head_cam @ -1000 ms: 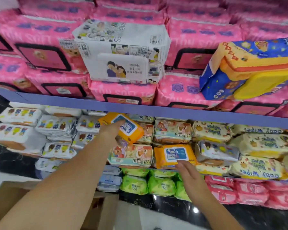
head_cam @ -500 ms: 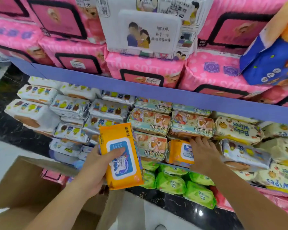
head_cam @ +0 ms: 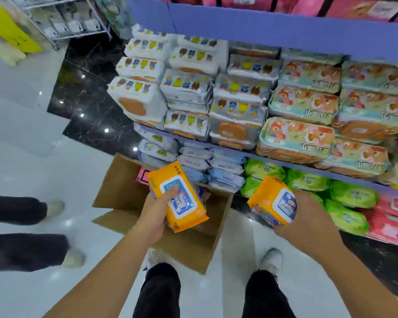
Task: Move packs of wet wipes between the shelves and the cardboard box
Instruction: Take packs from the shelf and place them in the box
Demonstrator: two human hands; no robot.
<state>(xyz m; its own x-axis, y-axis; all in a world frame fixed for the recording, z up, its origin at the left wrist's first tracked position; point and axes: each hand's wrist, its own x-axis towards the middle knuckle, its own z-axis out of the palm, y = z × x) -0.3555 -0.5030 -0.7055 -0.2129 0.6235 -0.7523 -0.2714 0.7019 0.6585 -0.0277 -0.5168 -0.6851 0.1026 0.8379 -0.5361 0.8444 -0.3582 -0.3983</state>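
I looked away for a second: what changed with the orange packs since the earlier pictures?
The right hand gripped the second orange pack and pulled it off the shelf. The left hand lowered the first orange pack over the cardboard box. Its grip stayed.

Left hand (head_cam: pixel 154 216) comes down from shelf height, its orange pack (head_cam: pixel 182 203) now over the open cardboard box (head_cam: pixel 124 187) | right hand (head_cam: pixel 308 223), a moment ago flat on the second orange pack (head_cam: pixel 271 200), has gripped it and pulled it off the shelf (head_cam: pixel 285 160) | that pack is now low in front of the green packs (head_cam: pixel 352 195), right of the box
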